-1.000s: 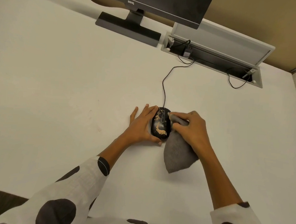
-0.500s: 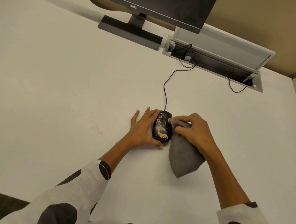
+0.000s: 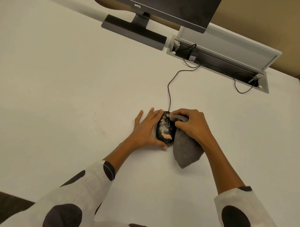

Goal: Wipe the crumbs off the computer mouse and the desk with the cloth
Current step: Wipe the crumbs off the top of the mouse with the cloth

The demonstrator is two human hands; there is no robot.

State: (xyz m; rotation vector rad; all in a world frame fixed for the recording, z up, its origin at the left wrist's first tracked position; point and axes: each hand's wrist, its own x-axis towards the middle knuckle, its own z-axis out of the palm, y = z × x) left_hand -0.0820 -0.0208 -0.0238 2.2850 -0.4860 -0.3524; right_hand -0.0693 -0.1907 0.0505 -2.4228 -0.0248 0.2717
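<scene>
Head view: a person's two hands worked at a mouse [image 3: 165, 130] on a white desk [image 3: 59, 90].
Mouse: black, corded, near the desk's middle, in front of the monitor [image 3: 161, 3].
Crumbs [image 3: 165, 135]: tan, lay in a curved line on the mouse's back and scattered over its left button; none could be made out on the desk.
Left hand [image 3: 145, 129]: fingers spread flat, thumb at the rear edge, bracing the mouse's left side.
Right hand [image 3: 191, 125]: closed around a bunched grey cloth [image 3: 185, 149], its tip touching the mouse's front right; the loose end trailed on the desk.
Progress: judged barely begun; most crumbs sat on the mouse.
Left to do: sweep the mouse clean, then wipe the desk.
</scene>
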